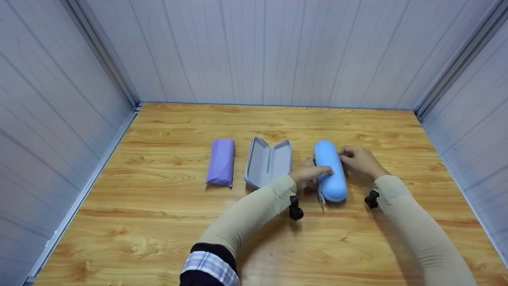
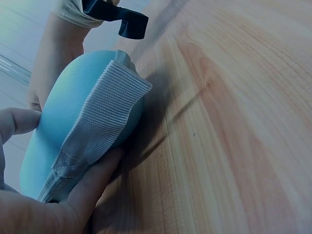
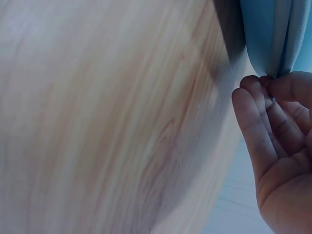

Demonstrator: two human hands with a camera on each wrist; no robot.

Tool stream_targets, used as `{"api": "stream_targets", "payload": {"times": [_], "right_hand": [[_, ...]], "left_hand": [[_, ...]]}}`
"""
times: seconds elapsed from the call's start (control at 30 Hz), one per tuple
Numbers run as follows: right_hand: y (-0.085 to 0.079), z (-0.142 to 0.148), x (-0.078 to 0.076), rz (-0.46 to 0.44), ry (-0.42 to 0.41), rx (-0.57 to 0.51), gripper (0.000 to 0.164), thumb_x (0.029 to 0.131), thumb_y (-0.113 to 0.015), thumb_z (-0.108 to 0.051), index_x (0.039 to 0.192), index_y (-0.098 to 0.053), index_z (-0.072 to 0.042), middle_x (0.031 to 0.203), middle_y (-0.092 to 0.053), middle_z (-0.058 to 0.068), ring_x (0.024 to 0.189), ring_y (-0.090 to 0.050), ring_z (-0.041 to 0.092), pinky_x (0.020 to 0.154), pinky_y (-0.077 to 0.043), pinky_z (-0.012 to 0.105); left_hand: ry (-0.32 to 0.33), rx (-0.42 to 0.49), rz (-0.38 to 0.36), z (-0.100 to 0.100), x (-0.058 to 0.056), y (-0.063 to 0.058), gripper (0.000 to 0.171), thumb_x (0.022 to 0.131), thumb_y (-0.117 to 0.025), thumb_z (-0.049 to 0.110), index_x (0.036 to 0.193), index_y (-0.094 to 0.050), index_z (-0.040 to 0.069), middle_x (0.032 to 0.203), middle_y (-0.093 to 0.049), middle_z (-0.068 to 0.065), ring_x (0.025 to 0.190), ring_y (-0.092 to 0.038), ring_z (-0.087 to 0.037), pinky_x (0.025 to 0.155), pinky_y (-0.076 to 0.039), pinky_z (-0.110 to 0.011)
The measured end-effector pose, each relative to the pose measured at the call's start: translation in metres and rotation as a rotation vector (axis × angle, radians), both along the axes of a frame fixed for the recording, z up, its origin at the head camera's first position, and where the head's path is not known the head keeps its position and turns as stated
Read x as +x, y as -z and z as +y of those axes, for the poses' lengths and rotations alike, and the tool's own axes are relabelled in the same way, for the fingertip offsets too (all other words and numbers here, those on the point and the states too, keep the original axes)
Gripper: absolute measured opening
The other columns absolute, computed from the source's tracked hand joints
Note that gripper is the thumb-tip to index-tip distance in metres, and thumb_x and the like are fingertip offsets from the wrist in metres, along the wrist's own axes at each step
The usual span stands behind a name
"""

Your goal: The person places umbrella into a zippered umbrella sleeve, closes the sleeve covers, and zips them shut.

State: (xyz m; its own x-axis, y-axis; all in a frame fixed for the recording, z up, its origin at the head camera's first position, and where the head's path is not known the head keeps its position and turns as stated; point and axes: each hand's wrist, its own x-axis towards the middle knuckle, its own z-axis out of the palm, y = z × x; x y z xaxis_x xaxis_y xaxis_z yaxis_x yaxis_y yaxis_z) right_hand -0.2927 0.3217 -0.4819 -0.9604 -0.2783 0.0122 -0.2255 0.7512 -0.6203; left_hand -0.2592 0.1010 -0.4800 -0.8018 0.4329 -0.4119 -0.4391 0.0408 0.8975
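Note:
A light blue zip-up glasses case (image 1: 332, 182) lies lengthwise on the table, its rounded end toward me. My left hand (image 1: 309, 173) grips it from the left, thumb on top and fingers along the lower side. A grey woven strap (image 2: 105, 107) hangs from the case's near end in the left wrist view. At the far right side of the case is my right hand (image 1: 360, 161). In the right wrist view its thumb and fingertips pinch a zipper pull (image 3: 272, 99) at the end of the seam, mostly hidden by the fingers.
Left of the blue case stands an open grey hard case (image 1: 258, 163), spread at its hinge. Farther left lies a purple wrapped packet (image 1: 221, 161). The wooden table (image 1: 158, 230) is bounded by pale panel walls (image 1: 254, 51) at the back and both sides.

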Motion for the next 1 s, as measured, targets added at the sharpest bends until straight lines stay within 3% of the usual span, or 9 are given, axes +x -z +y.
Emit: {"api": "stream_targets", "payload": {"times": [0.6, 1.0], "right_hand": [[0.005, 0.002, 0.01, 0.084, -0.023, 0.042, 0.016, 0.097, -0.063, -0.01, 0.106, -0.074, -0.001, 0.092, -0.072, 0.011, 0.085, -0.064, 0.026, 0.077, -0.051, 0.042], [0.007, 0.002, 0.015, 0.07, 0.006, 0.049, 0.017, 0.098, -0.063, -0.013, 0.107, -0.073, -0.002, 0.091, -0.071, 0.009, 0.082, -0.062, 0.023, 0.073, -0.05, 0.038]], "left_hand": [[-0.018, -0.016, -0.002, 0.001, 0.0, 0.002, 0.078, 0.084, -0.076, 0.014, 0.149, -0.033, 0.005, 0.133, -0.05, -0.015, 0.118, -0.055, -0.035, 0.091, -0.051, -0.059], [-0.018, -0.005, 0.0, 0.002, 0.0, 0.001, 0.082, 0.084, -0.076, 0.014, 0.152, -0.03, 0.005, 0.134, -0.049, -0.016, 0.118, -0.055, -0.035, 0.091, -0.051, -0.058]]}}
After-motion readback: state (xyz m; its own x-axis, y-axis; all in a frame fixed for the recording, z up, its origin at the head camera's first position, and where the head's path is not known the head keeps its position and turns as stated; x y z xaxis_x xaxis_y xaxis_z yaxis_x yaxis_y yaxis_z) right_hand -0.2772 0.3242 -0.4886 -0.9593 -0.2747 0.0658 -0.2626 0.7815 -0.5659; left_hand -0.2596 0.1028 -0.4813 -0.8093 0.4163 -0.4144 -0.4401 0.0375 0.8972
